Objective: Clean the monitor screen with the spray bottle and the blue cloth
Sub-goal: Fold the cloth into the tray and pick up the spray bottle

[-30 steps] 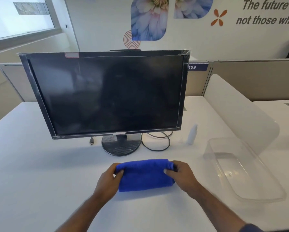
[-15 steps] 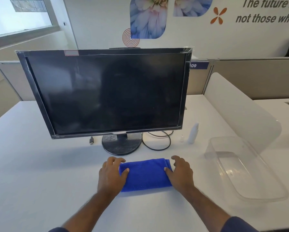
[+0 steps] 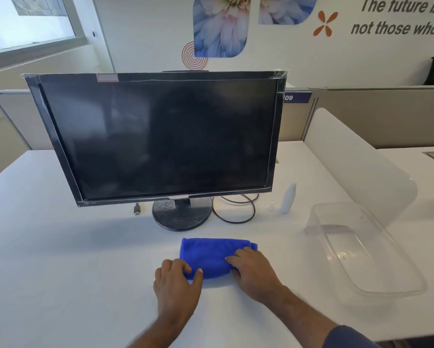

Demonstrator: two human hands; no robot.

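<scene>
The black monitor point(image 3: 160, 139) stands on its round base in the middle of the white desk, its screen dark. A folded blue cloth point(image 3: 208, 256) lies flat on the desk in front of the base. My left hand point(image 3: 175, 285) pinches the cloth's near left corner, with the thumb on its front edge. My right hand point(image 3: 253, 271) rests on the cloth's right end, fingers curled over it. A small white spray bottle point(image 3: 288, 199) stands upright to the right of the base, untouched, with a tiny clear cap point(image 3: 272, 206) beside it.
A clear plastic bin point(image 3: 376, 277) sits on the desk at the right, in front of a frosted divider point(image 3: 361, 162). A black cable loop point(image 3: 236, 209) and a loose plug point(image 3: 137, 209) lie by the monitor base. Grey partitions stand behind the desk.
The cloth went from held up at both ends to lying flat on the desk. My left hand slid back to its near left corner; my right hand stayed on the right end.
</scene>
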